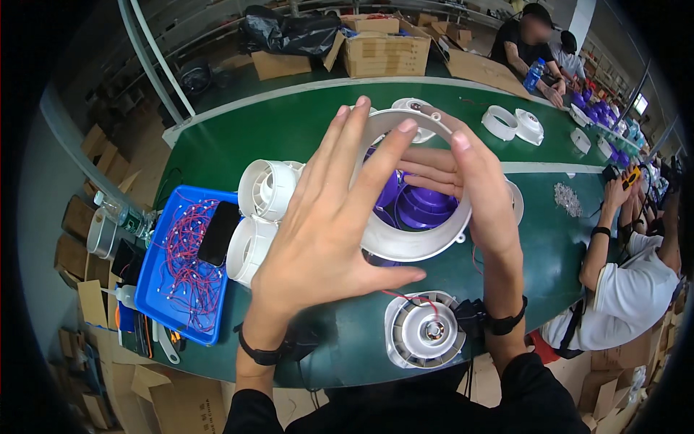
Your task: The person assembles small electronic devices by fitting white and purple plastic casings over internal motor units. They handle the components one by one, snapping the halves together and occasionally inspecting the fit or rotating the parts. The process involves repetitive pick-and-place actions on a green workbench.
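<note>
You have your left hand (318, 217) spread at nine o'clock and your right hand (486, 189) curled on the ring (412, 248) at three, above the counter (538, 271), apparently positioning it, which next calls for steady, level support.

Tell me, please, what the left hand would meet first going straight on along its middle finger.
Probably the open cardboard box beyond the green table: the left hand points that way in the picture, though depth is unclear.

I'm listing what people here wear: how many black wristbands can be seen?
3: the left-wrist band and right-wrist band on the camera wearer, plus a band on a co-worker at far right. Others may be hidden.
</note>
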Tool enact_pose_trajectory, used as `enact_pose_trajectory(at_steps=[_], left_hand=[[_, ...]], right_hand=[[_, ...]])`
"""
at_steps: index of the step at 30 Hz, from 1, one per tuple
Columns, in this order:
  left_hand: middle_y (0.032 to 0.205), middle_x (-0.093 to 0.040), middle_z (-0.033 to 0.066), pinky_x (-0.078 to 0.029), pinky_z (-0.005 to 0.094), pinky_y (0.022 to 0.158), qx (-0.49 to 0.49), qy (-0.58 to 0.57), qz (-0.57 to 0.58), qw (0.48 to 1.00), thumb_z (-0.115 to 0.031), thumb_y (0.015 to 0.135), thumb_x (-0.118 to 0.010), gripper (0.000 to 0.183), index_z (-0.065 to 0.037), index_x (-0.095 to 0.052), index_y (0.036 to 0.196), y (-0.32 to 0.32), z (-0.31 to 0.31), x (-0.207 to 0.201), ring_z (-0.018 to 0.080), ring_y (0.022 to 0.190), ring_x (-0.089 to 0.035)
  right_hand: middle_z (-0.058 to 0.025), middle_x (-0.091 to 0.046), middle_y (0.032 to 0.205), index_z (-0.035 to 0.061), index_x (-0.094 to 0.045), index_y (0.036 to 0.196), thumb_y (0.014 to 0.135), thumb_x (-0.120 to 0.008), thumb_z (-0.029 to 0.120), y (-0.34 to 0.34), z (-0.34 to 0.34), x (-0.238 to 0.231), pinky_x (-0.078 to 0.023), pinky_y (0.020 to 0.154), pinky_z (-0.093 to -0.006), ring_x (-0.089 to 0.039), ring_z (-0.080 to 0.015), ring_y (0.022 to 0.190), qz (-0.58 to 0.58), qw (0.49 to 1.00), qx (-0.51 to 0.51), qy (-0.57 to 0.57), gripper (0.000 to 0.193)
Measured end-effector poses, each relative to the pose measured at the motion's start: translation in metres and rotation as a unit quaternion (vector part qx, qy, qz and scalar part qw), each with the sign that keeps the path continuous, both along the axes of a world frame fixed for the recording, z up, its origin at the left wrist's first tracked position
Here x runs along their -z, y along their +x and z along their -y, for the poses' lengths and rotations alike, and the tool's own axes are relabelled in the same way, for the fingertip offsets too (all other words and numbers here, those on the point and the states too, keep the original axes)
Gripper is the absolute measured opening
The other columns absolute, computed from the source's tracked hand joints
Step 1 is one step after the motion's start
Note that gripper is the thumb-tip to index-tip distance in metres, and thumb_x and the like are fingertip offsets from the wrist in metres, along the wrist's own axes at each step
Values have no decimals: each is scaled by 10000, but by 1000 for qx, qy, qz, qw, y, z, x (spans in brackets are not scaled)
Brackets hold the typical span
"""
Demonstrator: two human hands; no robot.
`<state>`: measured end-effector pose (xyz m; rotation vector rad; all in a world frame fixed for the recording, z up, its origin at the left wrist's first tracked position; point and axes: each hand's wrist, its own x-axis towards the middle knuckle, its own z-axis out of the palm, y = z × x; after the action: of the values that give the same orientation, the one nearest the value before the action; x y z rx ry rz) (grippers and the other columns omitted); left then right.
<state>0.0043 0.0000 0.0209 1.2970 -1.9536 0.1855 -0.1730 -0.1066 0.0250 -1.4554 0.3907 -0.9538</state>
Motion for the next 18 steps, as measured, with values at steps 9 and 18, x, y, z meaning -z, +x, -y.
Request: enact_pose_trajectory(at_steps=[9,18], left_hand=[[1561,-341,298,-384,535,1153,16,53,-252,966,-314,574,-954,1376,-61,-110,1631,3,12,10,443,1453,-385],[1509,-402,313,-381,478,1154,126,161,-393,897,-307,550,-926,1444,-68,-11,1640,7,9,6,414,1416,-444]], right_hand=[[-278,-640,1224,-49,-406,1494,1021,-584,360,-1,-13,-5,-488,991,-368,-652,-322,1142,-105,970,98,-195,650],[-232,-428,1509,-28,-432,1457,861,-741,424,-8,-2,-1,-413,1105,-402,-528,-303,1325,-123,891,117,-421,809]])
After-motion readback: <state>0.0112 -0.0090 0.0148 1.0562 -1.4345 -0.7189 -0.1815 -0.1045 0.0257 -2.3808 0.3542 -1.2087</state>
